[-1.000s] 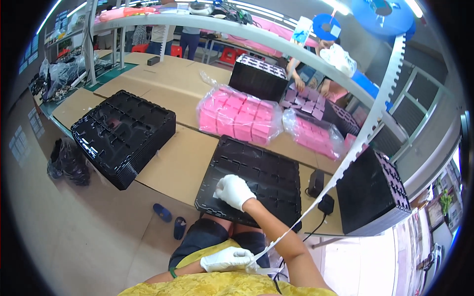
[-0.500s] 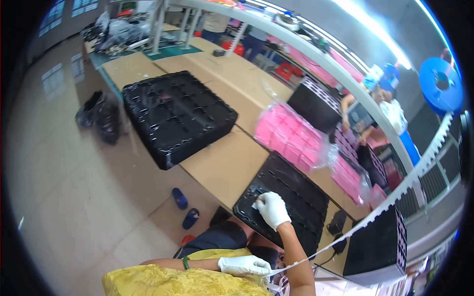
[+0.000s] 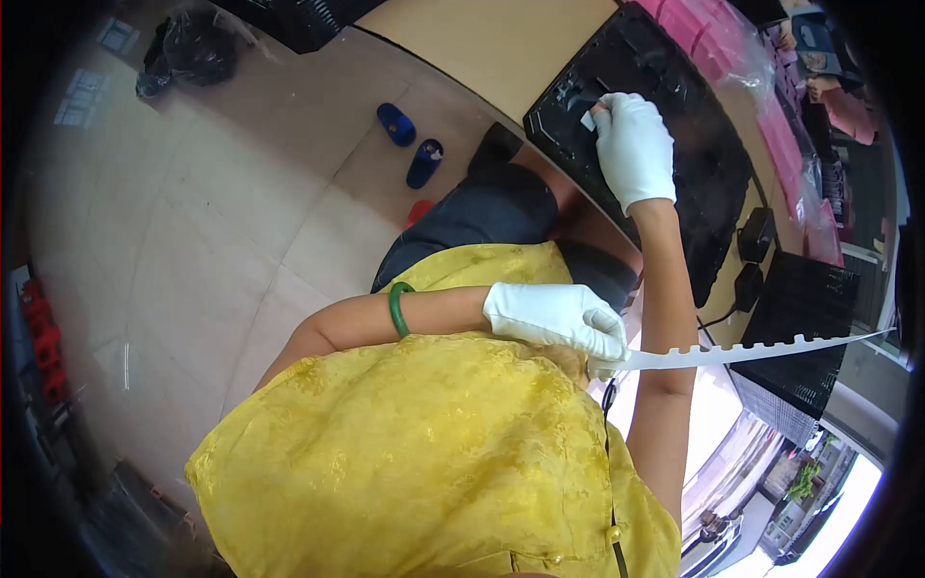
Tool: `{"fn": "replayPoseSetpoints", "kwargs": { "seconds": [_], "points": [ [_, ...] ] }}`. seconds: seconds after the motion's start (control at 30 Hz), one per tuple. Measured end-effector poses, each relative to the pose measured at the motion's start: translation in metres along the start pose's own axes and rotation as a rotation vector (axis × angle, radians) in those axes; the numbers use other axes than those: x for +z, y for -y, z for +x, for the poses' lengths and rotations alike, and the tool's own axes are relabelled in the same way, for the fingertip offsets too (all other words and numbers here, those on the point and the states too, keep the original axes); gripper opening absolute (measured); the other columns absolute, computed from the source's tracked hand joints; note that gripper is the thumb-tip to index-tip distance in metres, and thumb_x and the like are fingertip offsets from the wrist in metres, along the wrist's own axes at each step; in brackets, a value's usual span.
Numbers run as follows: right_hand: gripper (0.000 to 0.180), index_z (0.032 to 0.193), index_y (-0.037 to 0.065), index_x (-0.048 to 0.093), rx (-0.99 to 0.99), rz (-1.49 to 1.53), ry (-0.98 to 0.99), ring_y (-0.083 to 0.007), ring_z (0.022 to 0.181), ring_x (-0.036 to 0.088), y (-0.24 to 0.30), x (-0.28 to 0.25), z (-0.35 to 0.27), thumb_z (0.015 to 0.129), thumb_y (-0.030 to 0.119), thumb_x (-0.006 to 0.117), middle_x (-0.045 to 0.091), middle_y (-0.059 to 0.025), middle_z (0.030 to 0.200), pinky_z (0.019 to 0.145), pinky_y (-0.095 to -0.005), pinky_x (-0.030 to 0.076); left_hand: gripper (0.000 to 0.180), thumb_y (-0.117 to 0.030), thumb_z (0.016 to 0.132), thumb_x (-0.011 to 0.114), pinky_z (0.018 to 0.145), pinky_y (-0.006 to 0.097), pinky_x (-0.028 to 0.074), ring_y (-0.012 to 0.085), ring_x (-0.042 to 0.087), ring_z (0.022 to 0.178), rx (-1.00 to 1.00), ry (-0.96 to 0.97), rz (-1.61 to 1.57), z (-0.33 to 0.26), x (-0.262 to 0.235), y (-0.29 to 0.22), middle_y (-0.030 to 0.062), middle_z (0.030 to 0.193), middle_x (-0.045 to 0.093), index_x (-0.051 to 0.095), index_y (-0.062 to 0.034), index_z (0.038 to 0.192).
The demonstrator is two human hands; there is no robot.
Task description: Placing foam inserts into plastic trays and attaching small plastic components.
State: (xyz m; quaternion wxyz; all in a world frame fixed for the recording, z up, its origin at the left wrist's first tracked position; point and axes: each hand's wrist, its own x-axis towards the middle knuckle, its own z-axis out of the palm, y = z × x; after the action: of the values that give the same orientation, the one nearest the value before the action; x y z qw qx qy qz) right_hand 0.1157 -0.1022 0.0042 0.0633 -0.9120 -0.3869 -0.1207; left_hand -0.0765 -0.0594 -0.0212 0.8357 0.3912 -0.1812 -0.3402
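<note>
My left hand (image 3: pixel 554 316), in a white glove, lies near my waist. Its fingers are closed on one end of a long white notched strip (image 3: pixel 713 357), which runs off to the right edge, passing my right forearm. Over the black moulded tray (image 3: pixel 578 91) reaches my right hand (image 3: pixel 638 152), also gloved in white. Its thumb and fingertips are pinched together at a small white piece (image 3: pixel 588 120), close to the tray's surface. The undersides of the right fingers are hidden.
Pink trays in clear plastic (image 3: pixel 761 72) lie beyond the black tray. Black boxy adapters (image 3: pixel 754 236) with a cable and a dark stack (image 3: pixel 805 308) stand to the right. Another black tray (image 3: pixel 289 14) shows at the top. Blue slippers (image 3: pixel 424 164) lie on the floor.
The view has tipped down toward my body, and the blue reel is out of sight. My left hand keeps its hold on the strip; my right hand stays pinched at the black tray.
</note>
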Motion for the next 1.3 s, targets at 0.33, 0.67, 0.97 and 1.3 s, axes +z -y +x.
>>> {"fn": "replayPoseSetpoints", "kwargs": {
  "seconds": [0.33,0.67,0.97,1.3],
  "points": [
    [0.019,0.096,0.006,0.077,-0.076,0.013,0.004,-0.0353,0.092,0.068,0.001,-0.007,-0.018,0.093,0.023,0.07,0.072,-0.0156,0.095,0.08,-0.0459,0.055,0.026,-0.028,0.102,0.067,0.083,0.029,0.051,0.0119,0.065,0.086,0.047,0.018,-0.05,0.001,-0.009,0.007,0.0044,0.091,0.073,0.075,-0.0022,0.103],
    [0.014,0.096,0.005,0.075,-0.016,0.239,0.025,-0.0362,0.091,0.066,-0.017,-0.003,-0.027,0.094,0.018,0.07,0.069,-0.0145,0.094,0.08,-0.0455,0.053,0.027,-0.028,0.102,0.067,0.083,0.028,0.051,0.0111,0.065,0.086,0.054,0.011,0.016,0.0,-0.021,0.001,0.0039,0.09,0.073,0.075,-0.0024,0.105],
    [0.013,0.098,0.006,0.073,-0.072,0.306,0.053,-0.0339,0.094,0.063,-0.031,-0.004,-0.029,0.093,0.018,0.07,0.068,-0.0119,0.096,0.083,-0.042,0.051,0.027,-0.029,0.102,0.068,0.085,0.028,0.05,0.0106,0.065,0.086,0.044,-0.025,0.062,0.002,-0.021,0.003,0.0026,0.09,0.073,0.075,-0.0031,0.103],
    [0.015,0.098,0.006,0.074,0.051,0.231,-0.001,-0.0353,0.092,0.066,-0.01,0.004,-0.022,0.094,0.019,0.068,0.069,-0.014,0.096,0.083,-0.0447,0.053,0.027,-0.029,0.102,0.067,0.084,0.029,0.05,0.0116,0.065,0.084,0.072,-0.034,0.064,0.001,-0.019,0.001,0.0033,0.087,0.073,0.074,-0.0037,0.097]
  ]
}}
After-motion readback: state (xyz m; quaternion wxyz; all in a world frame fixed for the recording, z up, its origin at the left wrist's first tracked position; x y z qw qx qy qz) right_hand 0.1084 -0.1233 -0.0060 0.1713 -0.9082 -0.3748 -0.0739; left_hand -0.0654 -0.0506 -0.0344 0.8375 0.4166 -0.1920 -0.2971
